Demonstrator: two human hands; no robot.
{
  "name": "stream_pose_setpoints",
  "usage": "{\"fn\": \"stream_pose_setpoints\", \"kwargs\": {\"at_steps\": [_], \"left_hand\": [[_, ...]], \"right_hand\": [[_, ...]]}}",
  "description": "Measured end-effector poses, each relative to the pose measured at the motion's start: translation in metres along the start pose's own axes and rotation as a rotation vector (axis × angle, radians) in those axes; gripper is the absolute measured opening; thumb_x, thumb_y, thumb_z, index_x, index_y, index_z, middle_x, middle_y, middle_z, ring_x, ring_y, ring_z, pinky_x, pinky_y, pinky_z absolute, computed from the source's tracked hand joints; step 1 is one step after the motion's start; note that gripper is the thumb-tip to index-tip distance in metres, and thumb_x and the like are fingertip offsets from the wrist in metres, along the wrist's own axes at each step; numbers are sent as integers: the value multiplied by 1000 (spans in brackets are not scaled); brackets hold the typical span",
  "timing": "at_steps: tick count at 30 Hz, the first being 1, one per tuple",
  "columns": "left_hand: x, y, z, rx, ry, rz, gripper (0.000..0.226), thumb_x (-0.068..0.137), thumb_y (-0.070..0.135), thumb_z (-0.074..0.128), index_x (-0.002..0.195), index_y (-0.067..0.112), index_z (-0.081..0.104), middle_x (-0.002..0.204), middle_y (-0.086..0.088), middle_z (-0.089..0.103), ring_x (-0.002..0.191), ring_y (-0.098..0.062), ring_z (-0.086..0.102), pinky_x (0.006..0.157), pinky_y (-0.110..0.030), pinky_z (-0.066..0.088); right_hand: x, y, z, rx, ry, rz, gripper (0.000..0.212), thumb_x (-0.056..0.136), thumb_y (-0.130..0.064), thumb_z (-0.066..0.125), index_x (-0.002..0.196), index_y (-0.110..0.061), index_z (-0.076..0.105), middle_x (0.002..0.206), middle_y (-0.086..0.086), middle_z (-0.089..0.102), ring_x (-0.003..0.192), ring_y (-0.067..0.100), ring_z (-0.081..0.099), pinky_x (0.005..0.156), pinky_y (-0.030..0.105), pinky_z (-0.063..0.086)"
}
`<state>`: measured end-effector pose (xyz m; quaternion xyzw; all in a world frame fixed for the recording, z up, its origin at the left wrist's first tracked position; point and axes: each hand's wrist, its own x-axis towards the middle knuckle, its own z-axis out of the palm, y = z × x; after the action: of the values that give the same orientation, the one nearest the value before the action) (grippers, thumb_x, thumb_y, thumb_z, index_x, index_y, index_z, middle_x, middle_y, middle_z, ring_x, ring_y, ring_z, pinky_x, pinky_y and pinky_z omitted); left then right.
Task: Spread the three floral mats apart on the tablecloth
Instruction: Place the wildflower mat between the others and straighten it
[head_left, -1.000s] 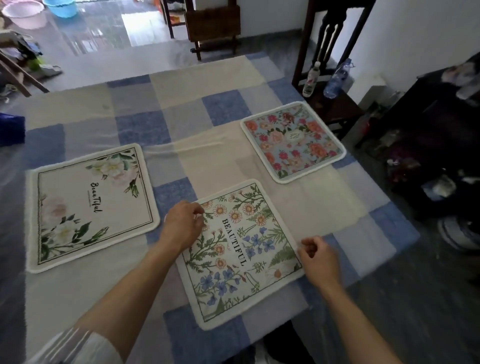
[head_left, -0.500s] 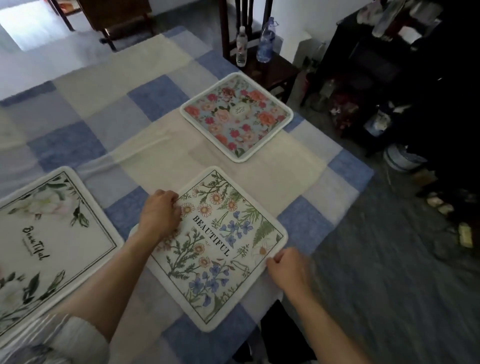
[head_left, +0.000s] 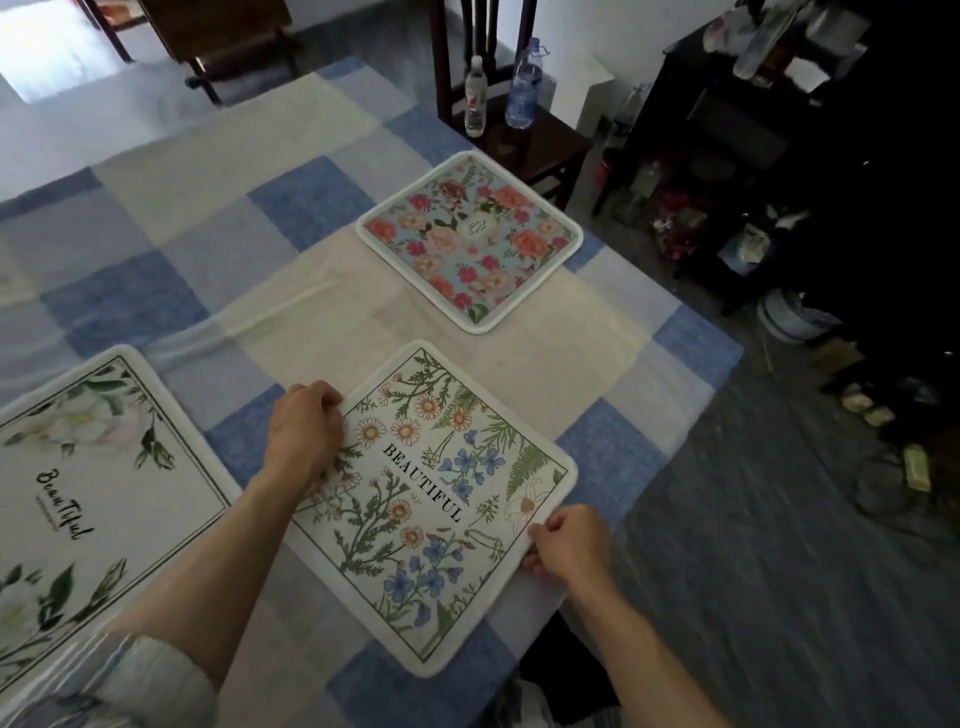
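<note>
Since a second ago the right hand (head_left: 569, 543) has closed in from just off the wildflower mat (head_left: 431, 509) and now pinches its near-right border, thumb on top and fingers tucked beneath. The left hand (head_left: 304, 434) stays at the mat's left corner, fingers curled over the rim. The mat itself has barely shifted on the tablecloth (head_left: 218, 218).

Gripping two opposite sides looks meant to lift or slide the mat flat without folding it, a sensible hold for a limp piece of cloth.

Beyond this mat, toward the far right, lies the rose mat (head_left: 470, 241), with a band of bare cream cloth between them. To its left the white-blossom mat (head_left: 88, 483) lies near, with blue check showing in the gap. No two mats overlap, so the spreading seems nearly done.

Room is tight on the wildflower mat's right and near sides, where the cloth drops off the table; the open room lies beyond it and to the far left.
</note>
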<state>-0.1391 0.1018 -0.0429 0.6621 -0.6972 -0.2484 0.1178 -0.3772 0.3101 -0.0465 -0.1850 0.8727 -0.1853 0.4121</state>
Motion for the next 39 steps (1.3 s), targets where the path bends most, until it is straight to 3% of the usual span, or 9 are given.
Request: {"fn": "stream_pose_setpoints", "kwargs": {"at_steps": [5,10,13,15,18,23,26,31,39], "left_hand": [[-10,-8,-6,-114,23,-84,11,88,6,60,93,13,68,88,-4,66,79,-19,58,70,-30,44],[-32,-15,-14,-206,75,-151,10,87,6,63,92,13,69,84,-2,66,75,-15,57,74,-28,42],[-53,-17,-18,-231,143,-221,10,87,9,65,94,13,69,81,-1,65,74,-16,59,73,-27,42],[-69,-17,-18,-220,187,-271,9,86,9,67,94,11,71,82,-2,67,74,-18,60,73,-25,43],[-92,-16,-18,-224,243,-360,10,85,10,69,94,9,73,85,-4,69,75,-17,61,75,-26,44],[-129,-6,-8,-290,331,-581,11,85,12,67,94,13,72,83,-1,69,77,-17,62,74,-27,44],[-151,2,0,-344,387,-679,9,84,11,66,91,15,71,81,0,70,76,-17,64,71,-26,45],[-180,11,11,-404,430,-800,19,84,12,66,75,27,61,71,16,62,66,3,56,53,-15,37],[-198,10,24,-511,408,-870,9,83,12,64,81,20,63,76,6,67,72,-11,64,56,-25,45]], "right_hand": [[2,-17,-11,-49,116,-94,21,87,-16,72,66,-12,68,54,-1,70,48,9,68,53,25,55],[9,-38,-24,-83,152,-238,18,90,-23,68,74,-14,67,67,-1,70,64,15,68,63,33,57],[21,-53,-28,-93,134,-302,18,91,-23,65,75,-17,63,69,-4,67,63,10,64,53,26,52],[29,-65,-30,-102,113,-358,19,92,-22,64,74,-19,60,67,-9,64,58,1,59,41,11,40],[40,-82,-34,-107,28,-442,15,93,-20,62,78,-18,61,68,-12,64,51,-6,56,34,6,35],[60,-104,-39,-170,-97,-642,10,92,-22,63,83,-18,64,76,-5,67,62,-4,58,45,6,41],[74,-115,-40,-189,-185,-692,11,91,-22,63,89,-12,69,82,-1,71,71,8,65,59,21,52],[88,-141,-38,-297,-295,-817,7,92,-18,64,86,-19,65,76,-14,61,69,-3,57,55,8,37],[90,-149,-35,-322,-314,-875,11,93,-16,63,84,-22,62,77,-12,62,72,-2,57,57,11,37]]}}
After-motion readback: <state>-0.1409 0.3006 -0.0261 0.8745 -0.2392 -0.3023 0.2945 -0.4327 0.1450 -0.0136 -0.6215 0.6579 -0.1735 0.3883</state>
